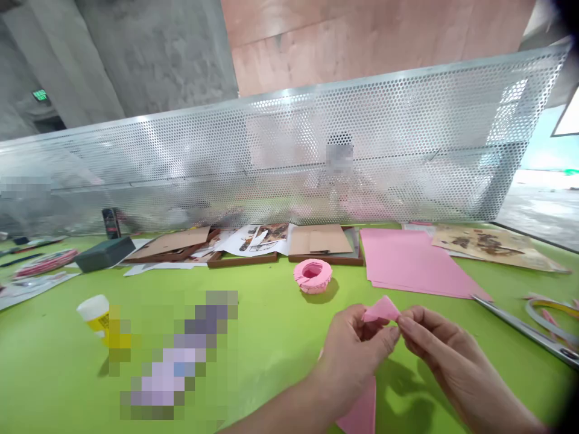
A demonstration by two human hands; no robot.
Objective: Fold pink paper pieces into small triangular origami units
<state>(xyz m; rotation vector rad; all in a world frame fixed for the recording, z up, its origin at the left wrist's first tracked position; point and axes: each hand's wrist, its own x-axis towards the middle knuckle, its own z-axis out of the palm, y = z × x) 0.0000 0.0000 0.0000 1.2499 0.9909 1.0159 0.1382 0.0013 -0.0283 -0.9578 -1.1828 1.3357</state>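
Far left, on the smooth, matte green counter (253, 343): coil (45, 263) of pink strips, flat round loop, beside loose printed paper. Lit green sign (40, 95) up on the bare concrete wall (115, 54), lettering too small to read for sure. Next, dark green block (105, 253), boxy with a flat top, and a black handset (111, 223) standing behind it, against the perforated metal panel (271, 157). Nearer: tube (97, 316), white cap, yellow body, dark print not legible, lower part pixelated. Then a long purplish thing (167, 374), pixelated, can't tell what it is. Along the panel, shallow brown trays (242, 259) with plain brown card (321, 239) and printed sheets on and around them. In front of the trays: ring (312, 284), thick pink paper, rough layered edge, open centre. Just right of and below it, left hand (355, 346): fingers curled, thumb closed, gripping the left side of the folded piece (382, 308), a small peaked bit of pink paper raised off the counter between the two hands. Pink strip (362, 407) below that wrist. Right hand (441, 352): thumb and index nearly together, pinching the piece's right corner, other fingers bent. Behind: flat pink sheets (407, 259), stacked, straight-edged. Far right: stained tan print (493, 244) and steel scissors (527, 331), tip at the sheets' near edge.
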